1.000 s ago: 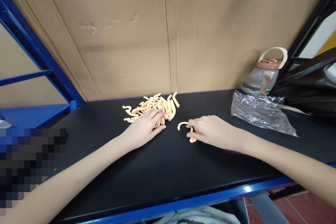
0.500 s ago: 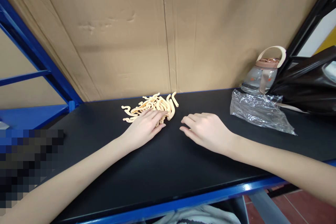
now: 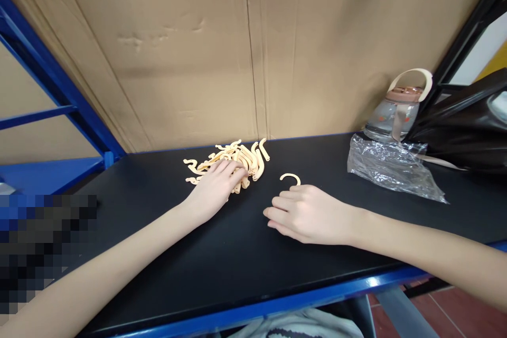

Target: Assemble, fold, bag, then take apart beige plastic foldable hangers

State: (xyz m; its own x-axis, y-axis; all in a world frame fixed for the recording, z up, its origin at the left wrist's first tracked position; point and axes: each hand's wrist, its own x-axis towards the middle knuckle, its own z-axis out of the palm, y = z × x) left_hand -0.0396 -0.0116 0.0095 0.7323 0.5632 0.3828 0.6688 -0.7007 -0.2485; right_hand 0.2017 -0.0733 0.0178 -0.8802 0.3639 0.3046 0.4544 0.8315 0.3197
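A heap of cream-coloured curved pieces (image 3: 247, 158) lies on the black tabletop (image 3: 222, 274) near the cardboard wall. My left hand (image 3: 214, 187) rests over the heap's front edge, fingers bent down onto the pieces; whether it grips one is hidden. To the right, my right hand (image 3: 304, 214) is low over the table with its fingers curled together, and whatever may be under them is out of sight. One hook-shaped cream piece (image 3: 292, 176) lies just beyond its knuckles, apart from the heap.
Crumpled clear plastic (image 3: 392, 169) lies at the right, in front of a transparent bottle (image 3: 392, 116) with a looped handle. A black bag (image 3: 467, 127) is at the far right. Blue frame bars (image 3: 51, 63) stand at the left; cardboard (image 3: 178, 63) closes the back.
My right hand has come nearer to me, and the hook-shaped piece now shows beyond it. My left hand has drawn back slightly to the left, with its fingers more bent.
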